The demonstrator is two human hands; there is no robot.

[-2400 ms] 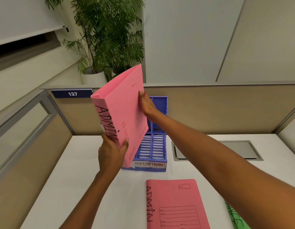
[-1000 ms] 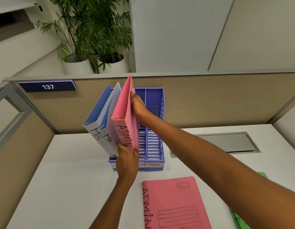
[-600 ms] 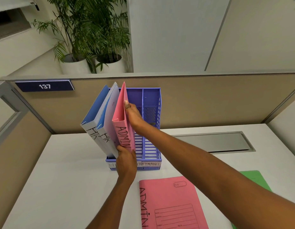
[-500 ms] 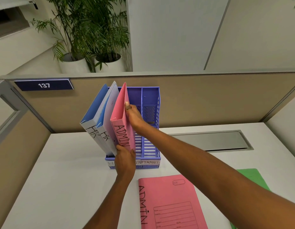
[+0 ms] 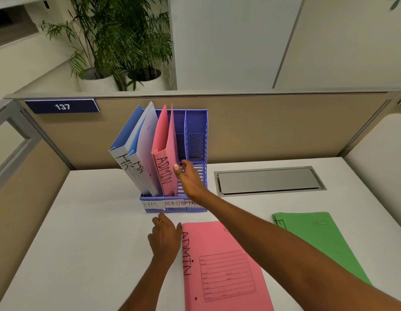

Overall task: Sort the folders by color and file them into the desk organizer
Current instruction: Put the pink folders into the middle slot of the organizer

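Observation:
A purple desk organizer [image 5: 196,124] stands at the back of the white desk, labelled HR, ADMIN and FINANCE. Two blue HR folders [image 5: 136,149] lean in its left slot. A pink ADMIN folder [image 5: 165,153] stands in the middle slot. My right hand [image 5: 190,178] hovers at that folder's right edge, fingers apart, thumb touching or nearly touching it. My left hand [image 5: 165,237] lies low over the desk, open, beside a second pink ADMIN folder [image 5: 222,265] lying flat. A green folder [image 5: 316,241] lies flat to the right.
A grey cable hatch [image 5: 269,180] is set into the desk right of the organizer. A beige partition [image 5: 273,126] with a "137" plate [image 5: 62,106] closes the back. Potted plants [image 5: 118,48] stand behind it. A side partition runs along the left.
The pink folder went from held in the air into the middle slot. Both hands let go of it; my left hand dropped to the desk and my right hand drew back lower.

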